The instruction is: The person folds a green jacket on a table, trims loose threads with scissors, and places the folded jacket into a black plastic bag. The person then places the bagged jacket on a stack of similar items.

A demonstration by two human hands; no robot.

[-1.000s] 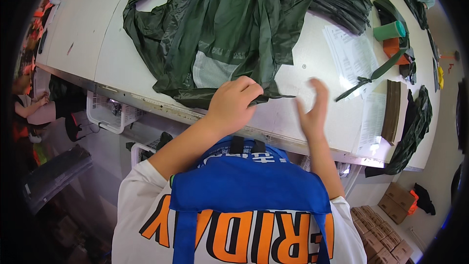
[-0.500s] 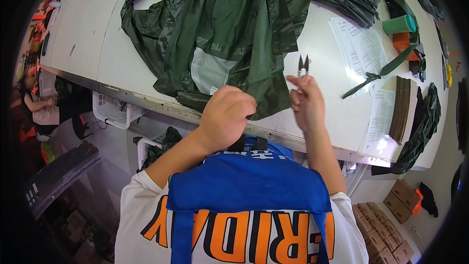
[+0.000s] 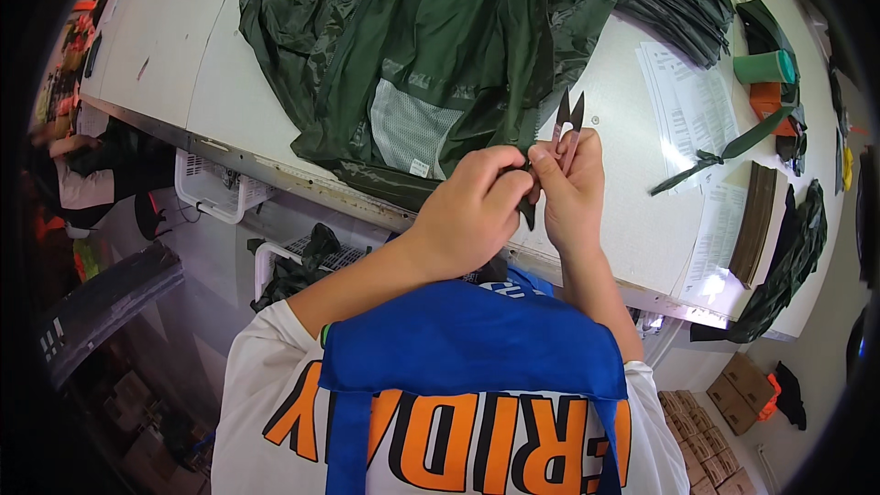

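A dark green jacket of thin shiny cloth is spread on the white table, with a white mesh panel showing near its lower edge. My left hand is closed on the jacket's edge at the table's front, and a small dark corner of cloth hangs below the fingers. Right beside it, my right hand grips a pair of thread snips, their two dark blades pointing away from me and slightly apart. The right thumb and fingertips meet the left fingers at the cloth; whether they pinch it too is hard to see.
Folded dark garments lie at the far right, near printed sheets, a green roll and a tied green strip. White baskets sit under the table's front edge. Another person is at the far left.
My right hand with the snips has moved left to meet my left hand. The left hand has shifted right along the jacket's edge, lifting a corner of it. The view has shifted slightly.
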